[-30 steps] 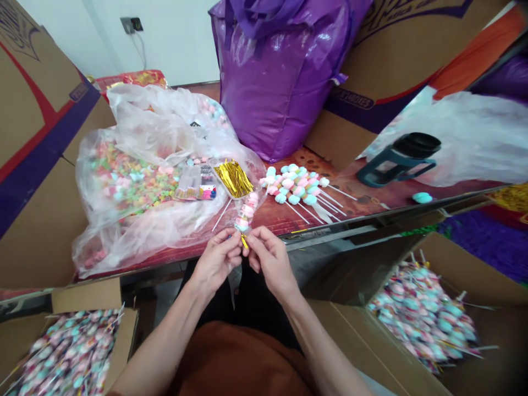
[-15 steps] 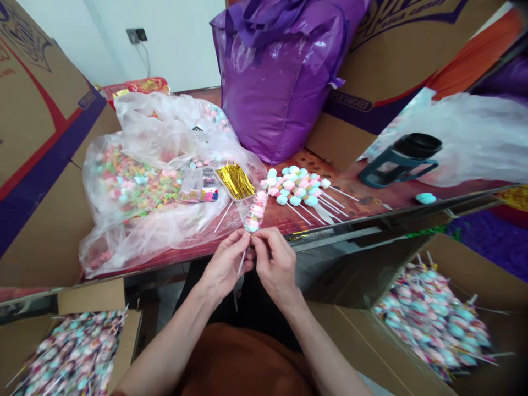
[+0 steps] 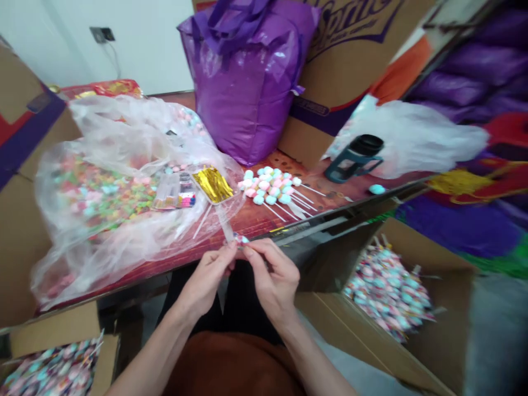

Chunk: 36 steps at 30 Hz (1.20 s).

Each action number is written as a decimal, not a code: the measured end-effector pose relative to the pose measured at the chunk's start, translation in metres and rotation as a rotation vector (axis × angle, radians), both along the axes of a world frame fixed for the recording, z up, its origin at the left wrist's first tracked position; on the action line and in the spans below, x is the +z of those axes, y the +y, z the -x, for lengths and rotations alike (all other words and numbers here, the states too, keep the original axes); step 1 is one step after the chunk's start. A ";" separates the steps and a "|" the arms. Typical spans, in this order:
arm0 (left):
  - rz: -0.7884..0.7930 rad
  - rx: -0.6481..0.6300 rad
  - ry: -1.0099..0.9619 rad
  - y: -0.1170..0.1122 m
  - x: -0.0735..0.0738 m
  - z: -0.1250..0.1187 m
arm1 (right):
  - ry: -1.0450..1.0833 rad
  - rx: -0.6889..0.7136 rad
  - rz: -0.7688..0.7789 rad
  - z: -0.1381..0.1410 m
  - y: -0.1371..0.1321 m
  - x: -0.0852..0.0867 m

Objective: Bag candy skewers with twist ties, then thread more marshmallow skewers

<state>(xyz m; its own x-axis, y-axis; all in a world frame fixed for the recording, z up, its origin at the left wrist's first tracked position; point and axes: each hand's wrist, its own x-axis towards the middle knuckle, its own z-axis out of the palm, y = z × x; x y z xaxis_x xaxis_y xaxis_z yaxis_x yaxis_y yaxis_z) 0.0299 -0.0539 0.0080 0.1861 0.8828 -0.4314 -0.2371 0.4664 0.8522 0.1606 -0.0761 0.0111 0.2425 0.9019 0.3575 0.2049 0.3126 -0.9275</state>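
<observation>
My left hand (image 3: 211,276) and my right hand (image 3: 272,275) meet just in front of the table edge, thumbs and fingers pinched together. Between their fingertips is a marshmallow stick (image 3: 240,238) in a clear wrapper; only a small part of its top shows, and the fingers hide the rest. Whether a tie is also in the fingers is too small to tell. Beyond the hands stands a tray of gold twist ties (image 3: 213,184). Right of it lies a pile of unwrapped marshmallow sticks (image 3: 270,186), their white sticks pointing toward the near right.
A clear plastic bag of colourful sweets (image 3: 107,190) covers the table's left. Behind stands a big purple bag (image 3: 243,93); a dark bottle (image 3: 355,159) and a loose blue marshmallow (image 3: 377,189) are rightward. Boxes of wrapped sticks stand low left (image 3: 105,357) and low right (image 3: 449,308).
My view has swung to the right. The wrapped marshmallow stick, which stood out beyond my fingers, is now tipped and mostly hidden behind them. Both hands stay pinched together.
</observation>
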 end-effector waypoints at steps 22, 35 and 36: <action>-0.410 -0.395 0.235 -0.017 -0.046 -0.118 | 0.643 -0.404 0.411 -0.118 -0.082 -0.074; -0.807 0.251 1.349 0.156 -0.021 0.083 | 0.756 -0.337 0.699 -0.102 -0.038 -0.134; -0.779 0.222 1.381 0.162 -0.021 0.086 | 0.718 -0.272 0.705 -0.084 -0.033 -0.127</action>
